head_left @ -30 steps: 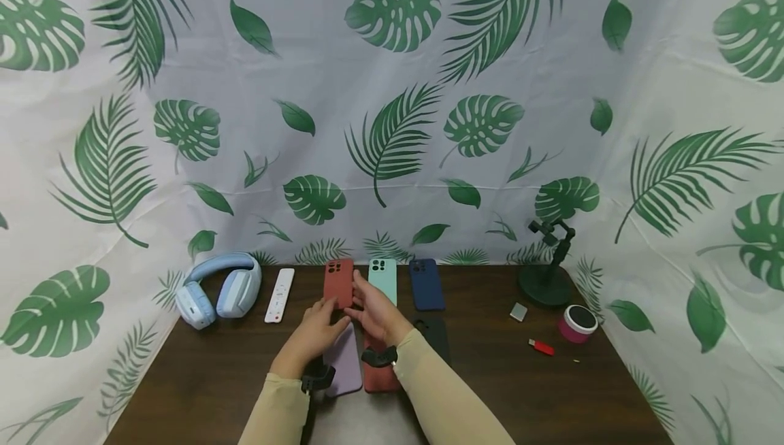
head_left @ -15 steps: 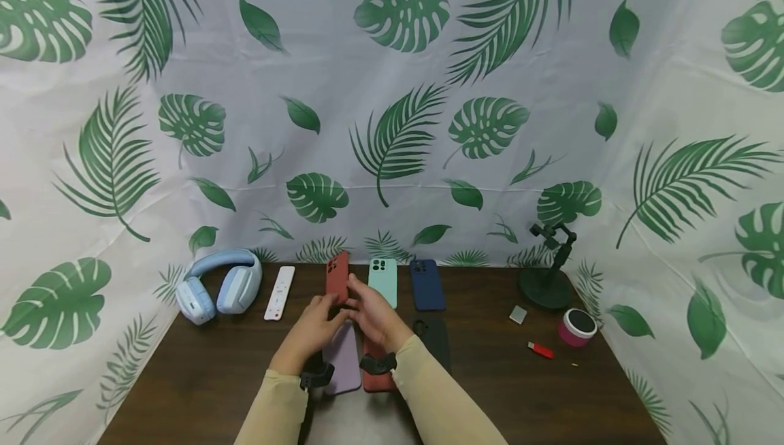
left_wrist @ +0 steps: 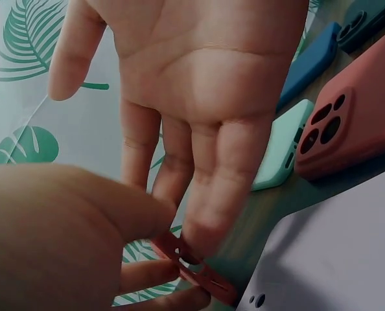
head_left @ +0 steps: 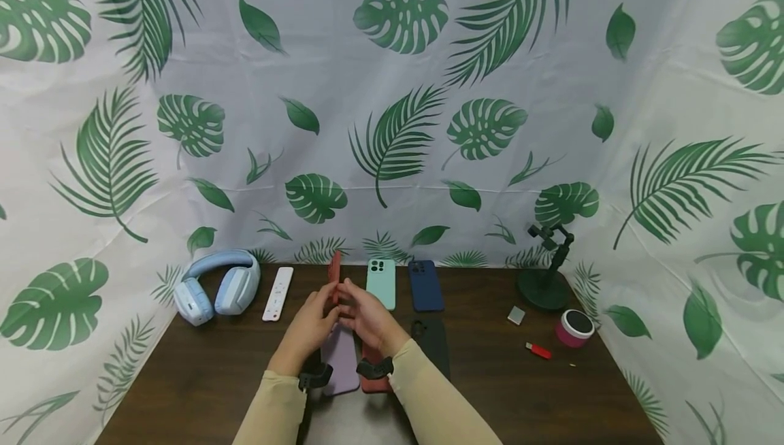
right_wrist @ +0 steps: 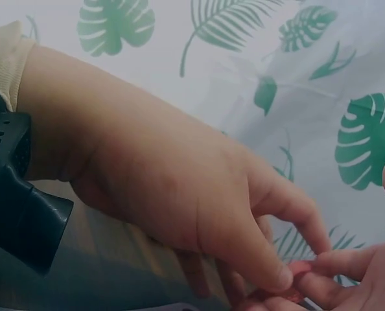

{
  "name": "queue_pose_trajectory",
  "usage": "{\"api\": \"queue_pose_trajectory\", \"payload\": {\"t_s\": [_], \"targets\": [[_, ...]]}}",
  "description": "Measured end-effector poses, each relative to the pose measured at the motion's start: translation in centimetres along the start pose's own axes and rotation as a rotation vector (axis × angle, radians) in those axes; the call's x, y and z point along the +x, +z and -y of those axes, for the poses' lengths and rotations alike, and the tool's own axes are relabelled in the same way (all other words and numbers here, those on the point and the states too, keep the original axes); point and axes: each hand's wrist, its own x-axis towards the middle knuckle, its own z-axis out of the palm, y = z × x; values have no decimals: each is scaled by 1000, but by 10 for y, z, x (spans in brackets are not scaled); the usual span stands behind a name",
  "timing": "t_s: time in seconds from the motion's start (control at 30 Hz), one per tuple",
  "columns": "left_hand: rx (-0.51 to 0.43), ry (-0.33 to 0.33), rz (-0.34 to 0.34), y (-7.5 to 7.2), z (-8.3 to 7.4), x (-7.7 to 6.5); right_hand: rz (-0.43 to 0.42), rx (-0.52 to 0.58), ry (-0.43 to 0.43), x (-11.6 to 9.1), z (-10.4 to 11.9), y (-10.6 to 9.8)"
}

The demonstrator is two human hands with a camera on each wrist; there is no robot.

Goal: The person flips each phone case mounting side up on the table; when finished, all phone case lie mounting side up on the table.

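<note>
A red phone case [head_left: 334, 269] is tilted up on edge, showing as a thin strip in the head view. My left hand [head_left: 306, 329] pinches it near its lower end; in the right wrist view, thumb and fingers close on the case [right_wrist: 301, 267]. The fingers of my right hand [head_left: 371, 319] reach across to the same case, nearly straight, with the tips at its edge and the thumb apart, as the left wrist view shows. Below the hands lie a purple case [head_left: 343, 363] and a coral-red case [head_left: 376, 385], the latter partly hidden by my right wrist.
A mint case [head_left: 382, 285], a blue case [head_left: 426, 286] and a black case [head_left: 433, 343] lie to the right. Blue headphones [head_left: 239, 288] and a white remote [head_left: 278, 294] are at left. A dark stand [head_left: 545, 285], pink-white jar [head_left: 576, 328] and red USB stick [head_left: 539, 350] are at right.
The red case has turned from lying with its back facing up to standing edge-on. My right hand has shifted slightly left and lower, its fingers closer to my left hand.
</note>
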Motion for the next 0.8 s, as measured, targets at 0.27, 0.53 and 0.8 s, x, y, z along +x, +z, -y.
{"api": "queue_pose_trajectory", "payload": {"t_s": [0.27, 0.53, 0.8], "targets": [[51, 14, -80, -1, 6, 3, 47, -46, 14, 7, -1, 5], [27, -67, -169, 0, 11, 2, 73, -48, 53, 7, -8, 8], [-48, -138, -203, 0, 16, 7, -51, 0, 36, 6, -5, 6]]}}
